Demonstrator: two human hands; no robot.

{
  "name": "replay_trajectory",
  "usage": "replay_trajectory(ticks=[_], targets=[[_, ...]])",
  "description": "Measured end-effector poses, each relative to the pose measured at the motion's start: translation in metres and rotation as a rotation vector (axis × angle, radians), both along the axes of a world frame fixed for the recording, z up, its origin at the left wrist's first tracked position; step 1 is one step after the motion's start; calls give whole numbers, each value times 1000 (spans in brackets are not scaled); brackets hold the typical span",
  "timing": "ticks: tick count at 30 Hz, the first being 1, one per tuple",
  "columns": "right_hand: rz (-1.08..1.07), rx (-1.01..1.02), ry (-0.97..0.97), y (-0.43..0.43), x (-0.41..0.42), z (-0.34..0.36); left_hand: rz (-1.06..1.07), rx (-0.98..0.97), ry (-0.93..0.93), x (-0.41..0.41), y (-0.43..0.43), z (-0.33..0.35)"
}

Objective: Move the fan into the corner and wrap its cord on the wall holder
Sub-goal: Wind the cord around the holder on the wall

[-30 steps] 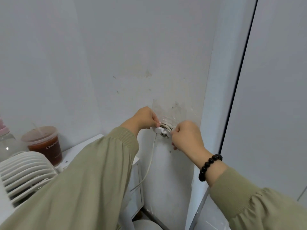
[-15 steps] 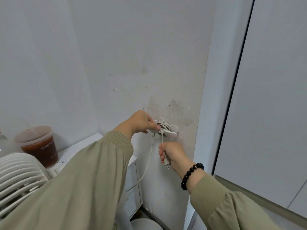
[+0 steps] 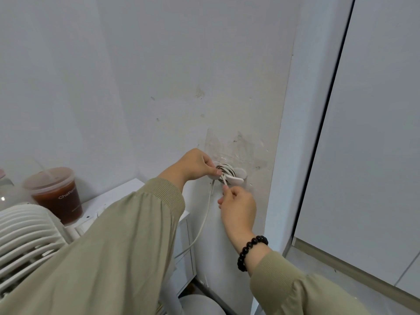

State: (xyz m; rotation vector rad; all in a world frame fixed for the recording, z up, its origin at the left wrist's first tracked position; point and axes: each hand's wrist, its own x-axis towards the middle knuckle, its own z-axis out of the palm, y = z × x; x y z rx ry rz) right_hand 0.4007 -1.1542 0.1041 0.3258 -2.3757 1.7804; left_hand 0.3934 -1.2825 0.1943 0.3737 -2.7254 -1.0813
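The white fan (image 3: 25, 237) sits at the lower left on a white cabinet, its slatted grille facing up. Its white cord (image 3: 205, 214) runs up the wall to a white wall holder (image 3: 236, 176), where several loops are wound. My left hand (image 3: 195, 165) presses its thumb on the holder's left side, pinning the coil. My right hand (image 3: 237, 208) is just below the holder, fingers closed on the cord's loose end; the plug is hidden in my fist. A black bead bracelet circles my right wrist.
A plastic cup of dark drink (image 3: 55, 194) stands behind the fan on the white cabinet (image 3: 127, 189). A grey sliding door (image 3: 375, 133) with a dark frame fills the right. A round white object (image 3: 200, 305) lies on the floor below.
My right hand went from the holder down below it with the cord end, then rose back up close under it. My left hand stayed on the holder.
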Motion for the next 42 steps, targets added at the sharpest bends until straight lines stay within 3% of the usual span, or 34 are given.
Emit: replay_trajectory(ticks=[5,10,14,22,28,35,42], targets=[[29,219,58,-2,-5,6,6,-39,38,-2,2,-5],[199,-9,-293,-14,-12,12,-18,-52,33,-1,2,-4],[211,-100,-383,-13,-13,13,-28,-40,51,0,2,-4],[278,31,-151,-6,-12,15,-34,-84,23,-3,1,-1],[251,-4,-196,-11,-14,11,-31,-95,17,-3,0,-1],[89,-67,-141,-19,-3,5,-39,-177,14,-2,2,1],[-41,-44,34,-26,1,-7,-35,-247,17,-3,3,1]])
